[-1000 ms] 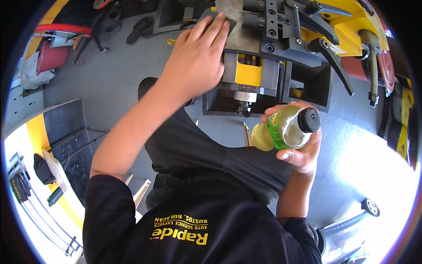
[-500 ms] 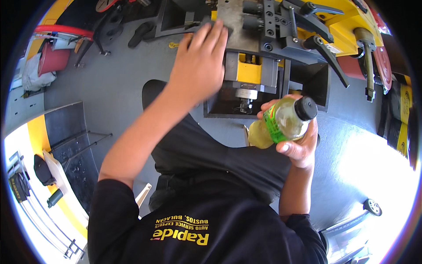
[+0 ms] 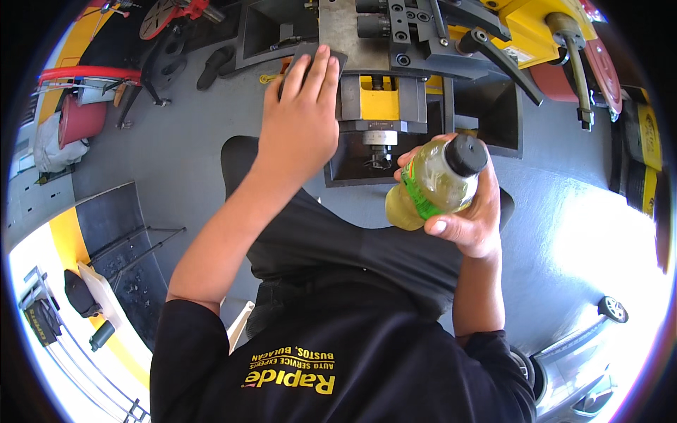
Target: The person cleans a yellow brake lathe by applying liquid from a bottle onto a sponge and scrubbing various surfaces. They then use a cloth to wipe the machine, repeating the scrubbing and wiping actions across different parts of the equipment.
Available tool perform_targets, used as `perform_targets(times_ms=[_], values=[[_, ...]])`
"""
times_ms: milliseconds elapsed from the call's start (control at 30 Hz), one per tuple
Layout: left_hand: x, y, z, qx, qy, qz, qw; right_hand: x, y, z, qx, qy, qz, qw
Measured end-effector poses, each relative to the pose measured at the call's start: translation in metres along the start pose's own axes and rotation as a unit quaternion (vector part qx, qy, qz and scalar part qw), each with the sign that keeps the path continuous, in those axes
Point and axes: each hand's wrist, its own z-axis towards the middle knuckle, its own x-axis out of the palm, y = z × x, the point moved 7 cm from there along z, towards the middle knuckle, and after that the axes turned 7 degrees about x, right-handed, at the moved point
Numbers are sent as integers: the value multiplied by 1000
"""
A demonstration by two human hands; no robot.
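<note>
**Bottle in one hand, the other flat on the machine**

While my right hand [image 3: 469,211] is wrapped around a small plastic bottle [image 3: 431,182], my thumb presses its lower side and my fingers curl behind it, so the grip is firm. The bottle holds a yellowish liquid, carries a green label band around its middle and has a dark cap [image 3: 465,154] pointing up and to the right. I hold it tilted in front of my chest, just below the machine's lower opening.

My left hand [image 3: 300,120] is stretched forward with the fingers straight and together, lying flat on a grey metal plate [image 3: 310,53] at the front of the machine; it grasps nothing, it only rests there, palm down.

The machine [image 3: 395,42] itself is grey steel with yellow parts, with a round spindle [image 3: 379,135] hanging under a yellow block [image 3: 379,99] just beside my left hand. A black lever handle [image 3: 497,56] slants away to the right above the bottle.

Below me I see my black shirt with yellow print and dark trousers over the grey floor [image 3: 183,162]. Far left stands a red stool [image 3: 79,116].
</note>
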Motion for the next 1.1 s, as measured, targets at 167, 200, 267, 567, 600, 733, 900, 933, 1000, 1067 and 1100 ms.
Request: perform_targets(times_ms=[167,200,267,567,600,733,900,933,1000,1067,1100], values=[[5,8,20,1,-4,-11,1000,-1,4,2,-8,-38,5,999],[1,-3,4,0,6,-1,1000,-6,5,0,-26,-38,-8,999],[-1,-3,-4,-3,15,7,1000,-4,5,-3,-25,-41,6,999],[1,-3,9,5,6,-20,1000,-2,7,-4,-34,-40,-21,998],[4,10,28,5,3,-19,1000,0,6,-3,-24,-48,-14,998],[11,13,34,-2,5,-64,998,5,7,-8,-33,-40,-15,999],[3,18,27,-9,31,-51,998,5,4,-9,-10,-37,27,999],[8,28,44,-4,30,-35,999,7,5,-8,-11,-44,37,998],[9,15,23,-7,18,-62,998,10,7,-11,-15,-30,31,999],[10,2,3,2,19,-65,998,10,6,-13,-10,-10,48,999],[14,2,2,3,23,-53,998,6,5,-12,-5,-8,37,999]])
